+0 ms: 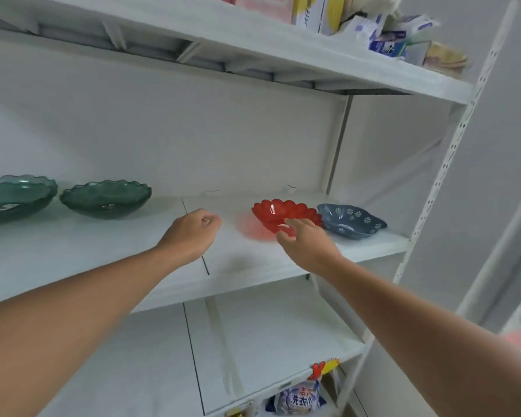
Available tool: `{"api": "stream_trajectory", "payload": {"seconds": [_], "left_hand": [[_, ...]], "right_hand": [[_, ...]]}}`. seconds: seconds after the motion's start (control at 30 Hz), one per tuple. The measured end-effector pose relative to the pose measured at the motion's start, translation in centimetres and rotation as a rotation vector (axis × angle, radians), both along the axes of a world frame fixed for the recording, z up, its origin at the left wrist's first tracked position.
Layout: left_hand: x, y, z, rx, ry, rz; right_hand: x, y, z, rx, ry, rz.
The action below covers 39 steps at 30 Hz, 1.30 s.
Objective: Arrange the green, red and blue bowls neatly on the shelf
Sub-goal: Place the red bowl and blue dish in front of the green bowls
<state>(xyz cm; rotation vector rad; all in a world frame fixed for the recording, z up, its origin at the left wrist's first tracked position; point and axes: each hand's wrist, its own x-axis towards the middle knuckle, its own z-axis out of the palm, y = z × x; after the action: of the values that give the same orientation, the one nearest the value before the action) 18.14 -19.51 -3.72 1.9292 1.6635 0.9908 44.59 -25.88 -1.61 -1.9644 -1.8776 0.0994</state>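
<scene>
Two green scalloped glass bowls stand at the left of the white middle shelf (103,254): one (15,198) at the frame's edge, the other (106,198) beside it. A red translucent bowl (278,213) sits right of centre, touching a blue flower-patterned bowl (351,219) on its right. My right hand (306,240) is at the red bowl's near rim, fingers apart, thumb by the rim; no firm grip shows. My left hand (193,233) hovers over the bare shelf left of the red bowl, fingers curled shut and holding nothing.
The upper shelf (328,60) carries boxes and packets at the right. A lower shelf (253,335) lies below, with bagged goods (301,398) underneath. A perforated white upright (451,145) bounds the shelf's right end.
</scene>
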Motion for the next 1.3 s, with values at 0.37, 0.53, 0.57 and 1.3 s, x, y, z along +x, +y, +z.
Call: {"api": "stream_trajectory", "payload": {"seconds": [0.37, 0.53, 0.57, 1.3], "left_hand": [[15.8, 4.1, 2.0, 0.050, 0.020, -0.026], [21.9, 6.6, 1.7, 0.052, 0.033, 0.031], [22.9, 7.1, 1.7, 0.060, 0.035, 0.043], [24.0, 15.9, -3.6, -0.345, -0.363, 0.584]], "right_hand": [[16.6, 2.2, -0.2, 0.024, 0.102, -0.071], [24.6, 6.3, -0.7, 0.018, 0.113, -0.026], [26.2, 7.3, -0.9, 0.019, 0.118, -0.018], [38.0, 21.8, -6.0, -0.215, 0.702, -0.240]]}}
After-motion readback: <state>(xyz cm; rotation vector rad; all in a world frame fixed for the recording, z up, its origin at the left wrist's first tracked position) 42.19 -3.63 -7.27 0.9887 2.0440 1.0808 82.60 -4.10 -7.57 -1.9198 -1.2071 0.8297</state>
